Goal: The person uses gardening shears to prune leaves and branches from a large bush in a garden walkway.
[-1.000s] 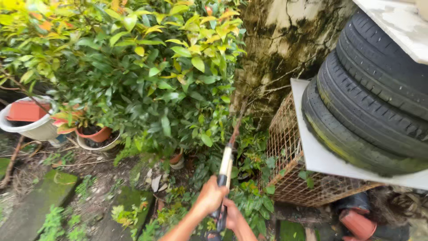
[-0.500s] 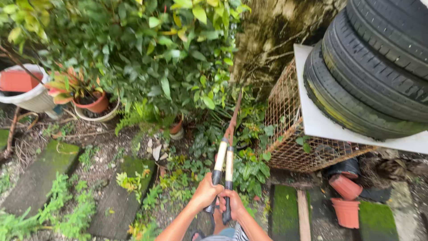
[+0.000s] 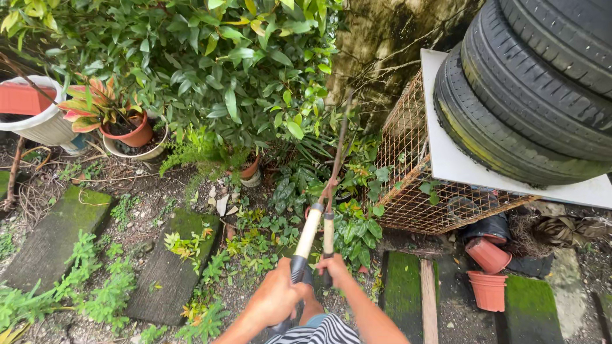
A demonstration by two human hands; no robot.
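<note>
Both hands grip garden shears (image 3: 324, 210), one handle each: left hand (image 3: 275, 298) has its fingers wrapped tight round the left wooden handle at the dark grip, right hand (image 3: 334, 267) closed round the right handle. The handles are nearly together, so the blades look closed or close to it (the blade tips are thin and blurred against the foliage, hard to tell exactly). The shears point up and away into the lower edge of the leafy bush (image 3: 210, 70), tips near the mossy wall (image 3: 395, 38). Step in hand looks like trimming the shrub, mid-cut or just at the end of a snip; the next move likely calls for spreading the handles and resetting the blades on another branch. Containers: white pot (image 3: 38, 118) at left holds a red-orange rectangular planter; terracotta pot (image 3: 134, 134) sits in a pale saucer with a red-green leafy plant in it; small pot (image 3: 250, 169) under the bush, contents hidden; rusty wire cage (image 3: 421, 185) carries a white board and stacked tyres (image 3: 529, 95); two empty-looking orange pots (image 3: 488, 274) sit on the ground below, right.
</note>
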